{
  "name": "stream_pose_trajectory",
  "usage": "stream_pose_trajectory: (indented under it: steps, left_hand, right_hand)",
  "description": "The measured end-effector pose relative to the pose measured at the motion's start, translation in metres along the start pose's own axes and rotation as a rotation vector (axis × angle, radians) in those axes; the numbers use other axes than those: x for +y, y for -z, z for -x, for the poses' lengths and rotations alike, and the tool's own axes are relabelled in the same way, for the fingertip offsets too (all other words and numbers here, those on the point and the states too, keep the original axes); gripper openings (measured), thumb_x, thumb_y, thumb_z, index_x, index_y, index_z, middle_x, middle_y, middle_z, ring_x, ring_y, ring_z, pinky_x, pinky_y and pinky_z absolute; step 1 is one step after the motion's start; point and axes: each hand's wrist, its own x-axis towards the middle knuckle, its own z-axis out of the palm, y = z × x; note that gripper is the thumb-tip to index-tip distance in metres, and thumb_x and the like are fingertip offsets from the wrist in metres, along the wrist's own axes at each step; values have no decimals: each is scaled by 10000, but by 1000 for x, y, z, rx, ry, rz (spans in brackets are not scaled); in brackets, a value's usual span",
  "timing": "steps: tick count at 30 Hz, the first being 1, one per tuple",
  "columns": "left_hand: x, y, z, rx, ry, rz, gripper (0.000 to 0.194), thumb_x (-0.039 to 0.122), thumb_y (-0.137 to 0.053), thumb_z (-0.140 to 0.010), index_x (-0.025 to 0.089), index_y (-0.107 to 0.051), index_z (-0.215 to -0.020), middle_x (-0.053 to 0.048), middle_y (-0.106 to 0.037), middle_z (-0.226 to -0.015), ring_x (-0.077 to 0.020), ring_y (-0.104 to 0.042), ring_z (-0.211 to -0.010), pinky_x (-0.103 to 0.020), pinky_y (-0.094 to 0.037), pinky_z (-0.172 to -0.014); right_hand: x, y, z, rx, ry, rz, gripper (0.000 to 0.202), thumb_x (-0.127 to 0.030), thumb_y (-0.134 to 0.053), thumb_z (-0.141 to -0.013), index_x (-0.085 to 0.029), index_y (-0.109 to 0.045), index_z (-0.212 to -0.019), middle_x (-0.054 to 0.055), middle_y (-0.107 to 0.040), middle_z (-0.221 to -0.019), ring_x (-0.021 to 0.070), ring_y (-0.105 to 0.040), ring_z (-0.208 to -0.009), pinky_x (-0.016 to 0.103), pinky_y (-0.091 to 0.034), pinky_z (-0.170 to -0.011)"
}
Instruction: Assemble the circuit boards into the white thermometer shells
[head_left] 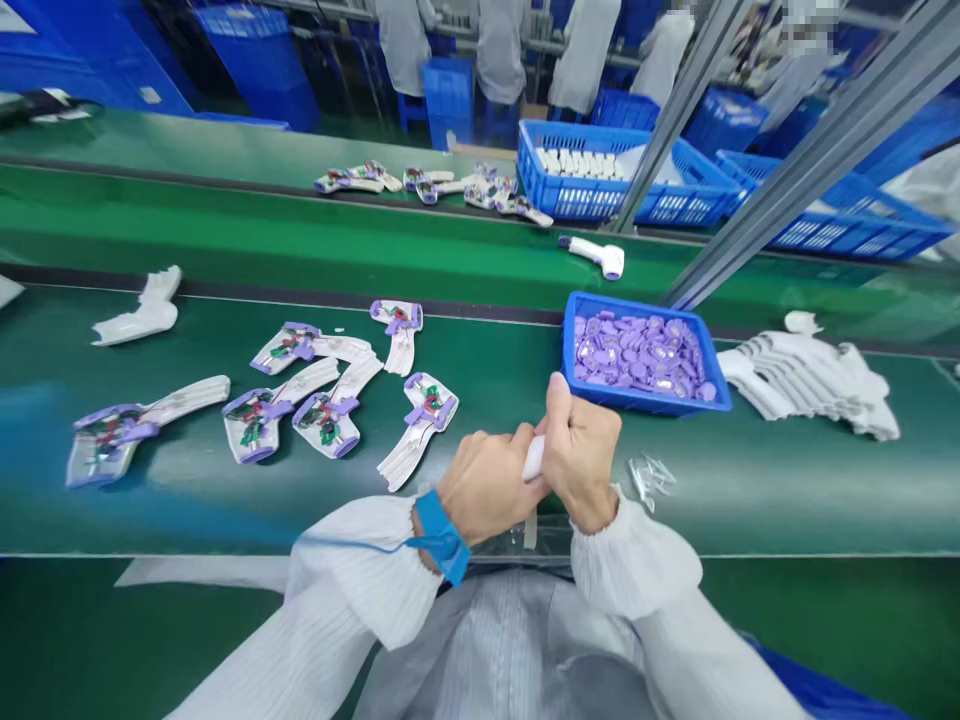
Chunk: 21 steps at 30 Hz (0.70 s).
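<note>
My left hand point(486, 482), with a blue wrist strap point(442, 537), and my right hand point(583, 452) meet in front of my body. Both are closed around a white plastic housing point(533, 458); only a small part shows between them, the rest is covered by my fingers. My right thumb points up. Just beyond my right hand stands a blue bin point(646, 405) of purple oval plastic parts point(637, 350). To the left lie several open gun-shaped half housings point(327, 424) with circuit boards and purple trim. Some small clear parts point(651, 478) lie right of my right hand.
A stack of white half shells point(814, 378) lies at the right, one shell point(146, 310) at the far left. On the farther belt are more open housings point(442, 187), a closed gun-shaped device point(596, 256) and blue crates point(570, 200). Metal posts point(810, 150) rise at right; co-workers point(499, 50) stand behind.
</note>
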Motion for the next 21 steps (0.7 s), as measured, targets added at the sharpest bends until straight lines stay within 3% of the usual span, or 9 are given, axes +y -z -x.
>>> stream_pose_trajectory:
  steps: [2, 4, 7, 10, 12, 17, 19, 21]
  left_hand:
    - [-3, 0, 1, -5, 35, 223, 231, 416, -593, -860, 196, -536, -903, -23, -675, -772, -198, -647, -648, -266, -416, -539]
    - [-5, -3, 4, -13, 73, 353, 256, 434, -624, -840, 214, -524, -924, 13, -656, -766, -163, -622, -626, -237, -396, -512]
    - [-4, -11, 6, 36, 44, 177, 248, 424, -593, -850, 198, -519, -918, -22, -653, -784, -206, -631, -659, -278, -392, -553]
    - [0, -18, 7, 65, 19, -43, 238, 385, -559, -855, 164, -525, -938, -70, -655, -781, -256, -633, -654, -321, -378, -582]
    - [2, -18, 8, 62, 41, 35, 200, 357, -557, -860, 175, -511, -928, -40, -637, -726, -225, -612, -611, -300, -361, -558]
    - [-1, -5, 14, 23, 129, 509, 228, 403, -616, -853, 220, -489, -903, 46, -589, -696, -123, -523, -561, -217, -358, -501]
    - [-4, 2, 14, 6, 129, 509, 233, 420, -608, -857, 214, -507, -897, 37, -598, -705, -124, -526, -565, -222, -357, -499]
    - [-5, 5, 11, -59, 86, 424, 147, 338, -580, -860, 200, -537, -886, 10, -640, -744, -140, -573, -602, -237, -379, -527]
  right_hand:
    - [1, 4, -1, 45, -65, -75, 621, -462, -423, -1000, -176, -540, -462, -9, -503, -437, 88, -457, -433, 262, -312, -514]
    - [1, 8, 0, -13, -89, -104, 589, -473, -445, -991, -173, -562, -498, -18, -527, -459, 87, -477, -451, 251, -325, -516]
    - [2, 9, 2, -88, -38, -75, 558, -460, -481, -977, -172, -547, -504, -24, -534, -473, 82, -469, -459, 249, -310, -506]
    - [4, 3, 3, -9, 10, -102, 571, -415, -471, -984, -172, -548, -473, -22, -520, -442, 78, -452, -420, 255, -307, -496]
    - [5, -1, 3, 15, 25, -142, 564, -392, -472, -984, -172, -563, -472, -16, -537, -448, 81, -470, -424, 256, -321, -506]
    - [4, 1, 5, 27, -50, -164, 552, -411, -458, -990, -175, -547, -499, -18, -515, -468, 89, -459, -459, 260, -320, -523]
    - [1, 3, 7, -35, -45, -114, 523, -427, -474, -983, -177, -524, -526, -26, -492, -494, 87, -430, -486, 260, -304, -530]
    - [-2, 3, 9, -93, 18, -27, 502, -429, -511, -965, -178, -477, -531, -32, -455, -516, 86, -388, -510, 266, -278, -540]
